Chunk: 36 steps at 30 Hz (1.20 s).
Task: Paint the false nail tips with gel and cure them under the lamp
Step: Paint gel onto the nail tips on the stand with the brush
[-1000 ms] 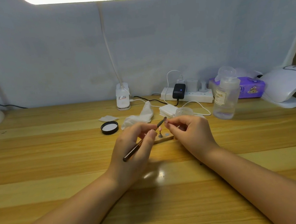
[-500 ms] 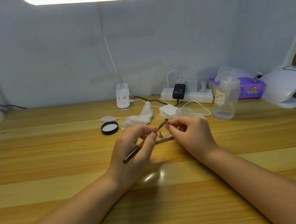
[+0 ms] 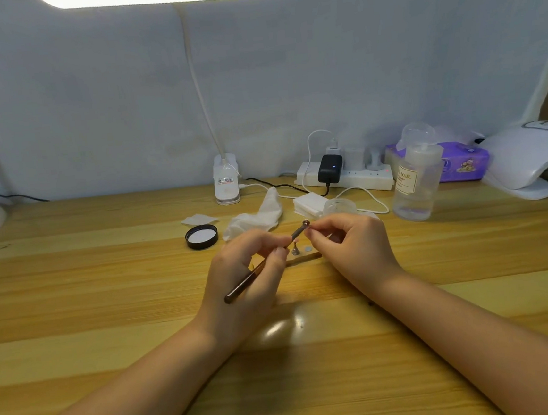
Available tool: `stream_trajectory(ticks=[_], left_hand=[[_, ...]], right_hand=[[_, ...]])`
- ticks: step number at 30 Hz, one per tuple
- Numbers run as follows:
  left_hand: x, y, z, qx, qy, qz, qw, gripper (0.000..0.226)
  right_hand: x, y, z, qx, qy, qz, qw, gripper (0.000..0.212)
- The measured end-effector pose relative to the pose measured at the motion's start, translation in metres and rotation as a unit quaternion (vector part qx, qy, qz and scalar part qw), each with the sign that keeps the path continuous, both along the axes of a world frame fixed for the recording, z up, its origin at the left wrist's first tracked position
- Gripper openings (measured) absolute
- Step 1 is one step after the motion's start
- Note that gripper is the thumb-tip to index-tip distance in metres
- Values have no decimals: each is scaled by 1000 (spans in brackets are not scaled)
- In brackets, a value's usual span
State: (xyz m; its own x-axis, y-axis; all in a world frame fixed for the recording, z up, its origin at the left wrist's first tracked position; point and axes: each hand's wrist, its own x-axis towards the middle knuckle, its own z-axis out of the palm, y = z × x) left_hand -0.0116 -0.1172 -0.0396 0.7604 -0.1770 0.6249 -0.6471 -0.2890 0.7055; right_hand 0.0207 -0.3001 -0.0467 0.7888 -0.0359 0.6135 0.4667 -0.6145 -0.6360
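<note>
So the person's got both hands up over the middle of the wooden table (image 3: 76, 326). The left hand (image 3: 243, 287) is wrapped around a thin dark gel brush (image 3: 265, 265), fingers curled on the shaft, handle end poking down toward the wrist and the tip angled up to the right. The right hand (image 3: 353, 246) is pinching something tiny at its fingertips, right where the brush tip meets it. Probably a nail tip, but honestly it's too small to tell. Thumb and forefinger are definitely closed on it though.

Just under the hands there's a little wooden strip (image 3: 304, 258) lying on the table with a small metal stand (image 3: 295, 249) and a pale round dot next to it.

Behind that: a black jar lid (image 3: 201, 236) lying face up, a crumpled white wipe (image 3: 257, 217), a stack of white cotton pads (image 3: 309, 204), and a clear jar (image 3: 339, 206) peeking out behind the right hand. Further right, a clear pump bottle (image 3: 417, 176) with a "NAIL" label, and a purple tissue pack (image 3: 462, 164) behind it.

The white curing lamp (image 3: 529, 159) sits at the far right edge, well apart from the hands. A power strip (image 3: 346, 177) with a black adapter runs along the back wall, and a clip-on desk lamp base (image 3: 227, 183) sits to its left.
</note>
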Motion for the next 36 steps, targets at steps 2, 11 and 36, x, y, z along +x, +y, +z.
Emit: stream_trajectory(ticks=[2,11,36], left_hand=[[0,1,0,-7,10,-2,1000,30],[-2,-1,2,12,-17,17,1000,26],[-2,-1,3,-2,-17,40,999,18]], right_hand=[[0,0,0,6,2,-1,1000,10],[1,1,-2,5,8,-6,1000,6],[3,0,3,-161,145,-88,972,27]])
